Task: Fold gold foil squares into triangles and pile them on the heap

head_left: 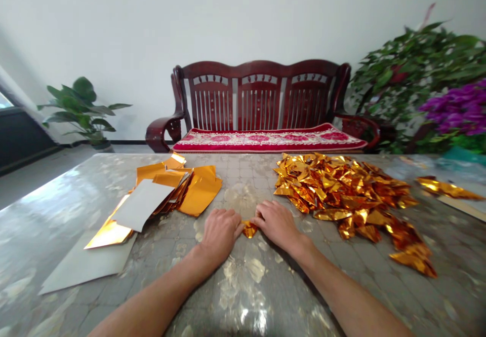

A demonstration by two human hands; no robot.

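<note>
A small piece of gold foil paper, partly folded, lies between my two hands at the middle of the table. My left hand is closed on its left end, the thumb pressed against it. On the other end, my right hand grips with bent fingers and thumb. Much of the foil paper is covered by the fingers. To the left is a loose stack of flat gold paper sheets, some showing their pale backs. A large heap of folded gold foil pieces spreads to the right.
The table has a shiny, patterned cover. A pale sheet lies flat at the left. Farther right are another folded gold piece and clear plastic. Behind stand a wooden bench, a potted plant and purple flowers.
</note>
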